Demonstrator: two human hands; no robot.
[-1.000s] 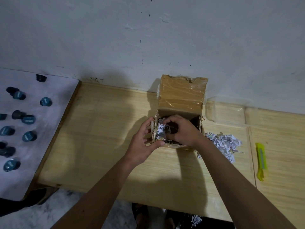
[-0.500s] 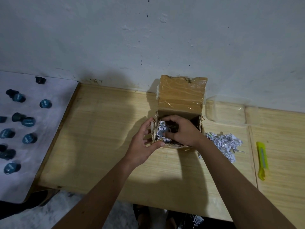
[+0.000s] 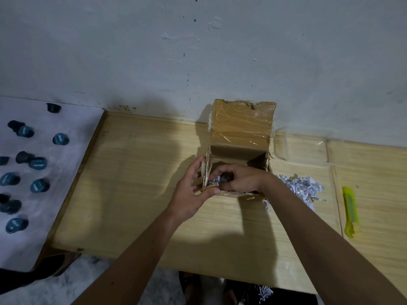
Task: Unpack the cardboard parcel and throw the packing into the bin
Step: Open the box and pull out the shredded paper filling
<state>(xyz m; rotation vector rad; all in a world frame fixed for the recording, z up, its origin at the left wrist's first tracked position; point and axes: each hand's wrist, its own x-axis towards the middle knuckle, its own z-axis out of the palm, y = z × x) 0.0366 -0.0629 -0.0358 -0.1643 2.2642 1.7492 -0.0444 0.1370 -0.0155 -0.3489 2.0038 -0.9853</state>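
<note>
Basically, little has moved over the last second: the left hand [image 3: 191,190] holds the parcel [image 3: 239,155] by its near-left corner as before, thumb on the front edge, fingers spread along the left wall. The right hand [image 3: 239,178] has dug a bit lower into the parcel, fingers now curled round a small dark item [image 3: 225,179] with white shredded paper [image 3: 214,180] beside it; less paper shows inside than before. Judgement: that is one more item about to come out, so unpacking is mid-way and no binning has started. A pile of shredded packing [image 3: 301,188] lies on the wooden table [image 3: 136,177] just right of the parcel; no bin is identifiable. The parcel sits mid-table near the wall, opening up, taped lid [image 3: 242,126] standing open at the back. Its long axis appears to run left-right, parallel to the wall. A yellow cutter [image 3: 350,211] lies well to the right, and dark capsules [image 3: 39,186] sit on a white sheet [image 3: 72,119] at left.
</note>
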